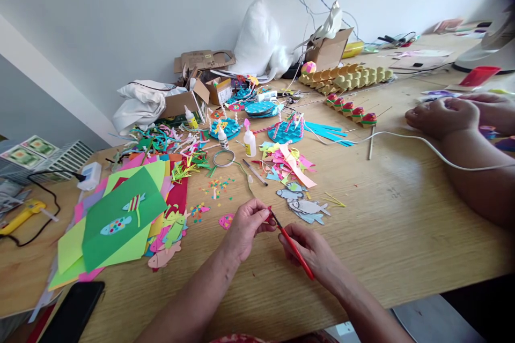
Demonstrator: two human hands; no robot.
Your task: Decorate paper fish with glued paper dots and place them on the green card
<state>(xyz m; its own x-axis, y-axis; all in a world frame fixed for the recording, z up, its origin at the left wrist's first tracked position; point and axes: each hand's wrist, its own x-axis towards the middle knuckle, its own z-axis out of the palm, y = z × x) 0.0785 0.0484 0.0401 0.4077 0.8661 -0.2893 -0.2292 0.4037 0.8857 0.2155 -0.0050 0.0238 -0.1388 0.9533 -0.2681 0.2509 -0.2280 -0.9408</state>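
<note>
In the head view, my left hand [251, 222] pinches a small red piece, apparently paper [270, 208], between thumb and fingers. My right hand [306, 249] is closed around scissors with red handles [296, 253], their dark blades pointing up-left at the red piece. Left of my left hand lies a pink paper fish [226, 221], with tiny coloured paper dots [217, 187] behind it. Grey and blue paper fish [309, 207] lie beyond my right hand, close to a heap of bright paper scraps [287, 161].
Coloured paper sheets [120, 225] and a phone [74, 311] lie at left. Glue bottles [249, 142], a tape roll [223, 158] and blue craft pieces [285, 131] stand farther back. At right, another person's hands [446, 115] rest near a white cable [426, 144].
</note>
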